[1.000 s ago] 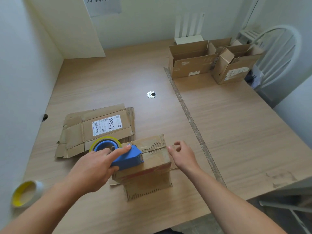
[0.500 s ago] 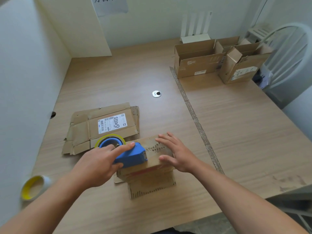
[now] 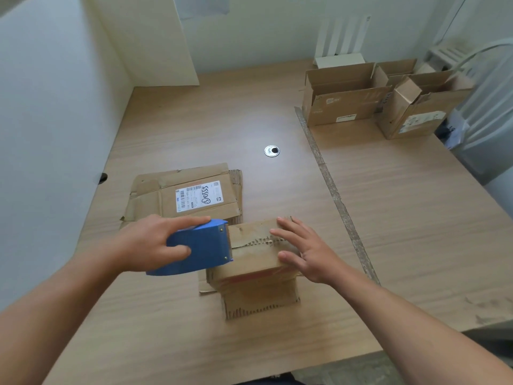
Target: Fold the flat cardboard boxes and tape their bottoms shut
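Box: right hand flat, left hand gripping dispenser.

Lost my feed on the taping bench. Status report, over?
Left hand grips blue tape dispenser at left edge of small box. Right hand flat on its top. Nothing else on the box.

I see a small brown box at lower centre of the frame, closed flaps up, with a ragged seam across them. A blue tape dispenser meets its left edge. Flattened cardboard with a white label lies centre-left. Two assembled boxes stand open at upper right.
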Action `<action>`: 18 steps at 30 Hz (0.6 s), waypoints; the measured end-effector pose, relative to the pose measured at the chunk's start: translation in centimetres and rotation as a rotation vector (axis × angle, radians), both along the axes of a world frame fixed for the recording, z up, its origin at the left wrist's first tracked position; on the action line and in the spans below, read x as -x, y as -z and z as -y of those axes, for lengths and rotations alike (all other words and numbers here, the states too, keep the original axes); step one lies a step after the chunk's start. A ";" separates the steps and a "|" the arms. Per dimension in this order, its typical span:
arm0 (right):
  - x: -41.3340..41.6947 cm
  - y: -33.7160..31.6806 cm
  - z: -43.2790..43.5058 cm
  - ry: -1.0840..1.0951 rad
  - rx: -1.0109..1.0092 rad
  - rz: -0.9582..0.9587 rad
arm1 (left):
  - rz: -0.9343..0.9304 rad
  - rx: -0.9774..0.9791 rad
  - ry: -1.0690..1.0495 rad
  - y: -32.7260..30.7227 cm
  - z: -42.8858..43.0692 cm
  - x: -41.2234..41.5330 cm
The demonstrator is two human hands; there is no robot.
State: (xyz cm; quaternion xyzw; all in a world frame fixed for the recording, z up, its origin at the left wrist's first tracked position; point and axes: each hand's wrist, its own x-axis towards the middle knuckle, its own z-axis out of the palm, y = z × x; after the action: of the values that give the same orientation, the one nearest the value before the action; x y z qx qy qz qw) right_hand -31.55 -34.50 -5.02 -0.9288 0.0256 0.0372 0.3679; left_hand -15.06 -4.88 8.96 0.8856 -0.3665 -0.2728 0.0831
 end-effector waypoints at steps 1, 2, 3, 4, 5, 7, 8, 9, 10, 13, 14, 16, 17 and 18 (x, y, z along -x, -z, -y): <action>0.0 -0.2 0.1 -0.007 0.022 -0.019 | -0.041 0.009 -0.010 -0.2 -0.2 -0.3; 0.0 -0.3 0.1 -0.018 0.057 -0.039 | -0.082 0.011 -0.016 -0.3 -0.3 -0.6; 0.0 -0.5 0.1 -0.033 0.103 -0.057 | -0.118 0.008 -0.014 -0.5 -0.4 -0.8; 0.0 -0.8 0.2 -0.049 0.154 -0.071 | -0.146 0.002 -0.007 -0.5 -0.4 -1.0; 0.0 -1.0 0.2 -0.060 0.205 -0.083 | -0.163 -0.003 0.000 -0.5 -0.4 -1.1; 0.1 -1.5 0.0 -0.075 0.289 -0.128 | -0.189 0.002 0.009 -0.3 -0.3 -1.5; 0.2 -1.7 -0.1 -0.079 0.320 -0.159 | -0.204 0.004 0.012 -0.1 -0.4 -1.8; 0.3 -1.9 -0.2 -0.082 0.346 -0.183 | -0.215 0.005 0.018 0.1 -0.6 -2.1; 0.3 -2.2 -0.3 -0.085 0.368 -0.199 | -0.220 0.001 0.027 0.2 -0.9 -2.5; 0.3 -2.7 -0.3 -0.088 0.413 -0.223 | -0.229 -0.014 0.042 0.3 -2.3 -3.8; 0.2 -2.8 -0.4 -0.090 0.428 -0.233 | -0.245 -0.020 0.038 0.3 -2.8 -4.2; 0.2 -2.9 -0.5 -0.088 0.440 -0.245 | -0.278 -0.033 0.041 0.4 -3.3 -4.9; 0.2 -3.0 -0.6 -0.086 0.439 -0.247 | -0.294 -0.037 0.046 0.5 -3.5 -5.3; 0.1 -3.0 -0.7 -0.083 0.439 -0.254 | -0.313 -0.045 0.047 0.7 -3.7 -5.7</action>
State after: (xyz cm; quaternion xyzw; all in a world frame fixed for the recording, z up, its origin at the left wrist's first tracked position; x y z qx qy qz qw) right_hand -31.64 -33.76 -2.04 -0.9745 0.0407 0.1622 0.1496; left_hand -9.34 -1.19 8.27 0.8252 -0.3635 -0.4174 0.1128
